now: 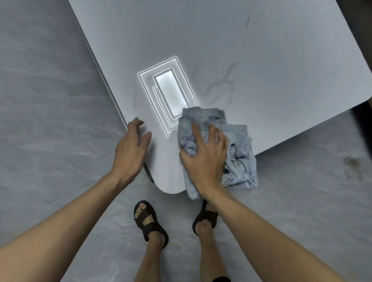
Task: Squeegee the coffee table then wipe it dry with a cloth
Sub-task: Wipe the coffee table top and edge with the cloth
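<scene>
At the table's (pixel 262 50) near corner, the right hand (pixel 205 157) presses spread fingers onto a crumpled pale blue cloth (pixel 238 166) overhanging the edge, while the left hand (pixel 129 150), relaxed and holding nothing, sits at the corner's left edge.

A crumpled pale-blue cloth (pixel 239 161) lies on the near corner of the white veined coffee table (pixel 240 51) (partly overhanging).
</scene>
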`<state>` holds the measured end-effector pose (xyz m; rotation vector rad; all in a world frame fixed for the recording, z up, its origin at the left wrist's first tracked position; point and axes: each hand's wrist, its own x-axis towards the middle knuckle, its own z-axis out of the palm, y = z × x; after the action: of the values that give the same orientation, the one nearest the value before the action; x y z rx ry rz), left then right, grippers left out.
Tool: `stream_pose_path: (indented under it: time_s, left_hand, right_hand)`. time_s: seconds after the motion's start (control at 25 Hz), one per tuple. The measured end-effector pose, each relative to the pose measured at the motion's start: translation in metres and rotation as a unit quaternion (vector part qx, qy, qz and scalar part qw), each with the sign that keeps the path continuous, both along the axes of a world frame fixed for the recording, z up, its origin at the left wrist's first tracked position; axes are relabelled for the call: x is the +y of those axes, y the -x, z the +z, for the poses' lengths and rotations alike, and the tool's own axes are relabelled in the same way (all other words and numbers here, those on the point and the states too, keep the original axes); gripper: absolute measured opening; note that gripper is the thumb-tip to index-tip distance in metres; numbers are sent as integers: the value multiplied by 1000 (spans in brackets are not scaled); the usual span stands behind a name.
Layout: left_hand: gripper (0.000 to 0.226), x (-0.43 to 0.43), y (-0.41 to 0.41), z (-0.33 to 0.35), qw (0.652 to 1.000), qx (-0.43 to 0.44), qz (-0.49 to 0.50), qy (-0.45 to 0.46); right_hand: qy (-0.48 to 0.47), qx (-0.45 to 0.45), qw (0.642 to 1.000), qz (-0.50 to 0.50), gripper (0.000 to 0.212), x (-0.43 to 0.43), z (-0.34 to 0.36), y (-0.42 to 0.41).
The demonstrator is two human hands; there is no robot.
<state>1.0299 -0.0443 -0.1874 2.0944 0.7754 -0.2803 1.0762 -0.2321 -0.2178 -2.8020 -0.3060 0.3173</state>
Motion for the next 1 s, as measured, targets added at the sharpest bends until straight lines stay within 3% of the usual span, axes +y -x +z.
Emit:
stream_pose_path:
  time_s: [0.08,0.16,0.36,0.44,0.48,0.56,0.64,0.72,0.8,0.88,0.96,1.0]
  left_hand:
    - [43,3,7,0,999,7,-22,-23]
    - [44,2,9,0,998,8,-46,-36]
    - [40,-20,-17,2,991,-17,-100,-90]
    - [35,-39,-37,1,988,-28,-114,-104]
    - [36,-51,-49,-1,987,-26,-121,-107]
    - [39,-76,-74,-5,982,-7,-143,-127]
    - [37,-97,-95,-10,972,33,-158,-170]
    - [39,-114,-113,-13,967,91,-149,-186]
    - [38,-120,-118,-17,965,116,-141,-189]
    - [32,-119,-117,-17,967,118,-134,-182]
    - [26,-118,-117,-15,973,112,-122,-158]
    - [23,-116,-116,-13,978,103,-111,-146]
  right_hand:
    - [-3,4,993,118,78,4,1,11]
    - [-33,0,961,276,77,-2,0,14]
    - [-17,37,791,611,80,-36,-8,-20]
    - [-12,21,761,648,79,-68,-9,-64]
    - [-10,18,778,628,78,-89,-9,-93]
    - [11,-3,854,520,74,-137,-4,-160]
    - [46,-49,932,355,67,-189,-1,-225]
    - [67,-94,982,150,62,-233,2,-279]
    - [80,-102,989,-70,60,-251,-2,-310]
    - [77,-85,958,-264,60,-237,-5,-327]
    - [62,-68,916,-390,60,-203,-5,-330]
    - [50,-65,913,-399,61,-177,-5,-325]
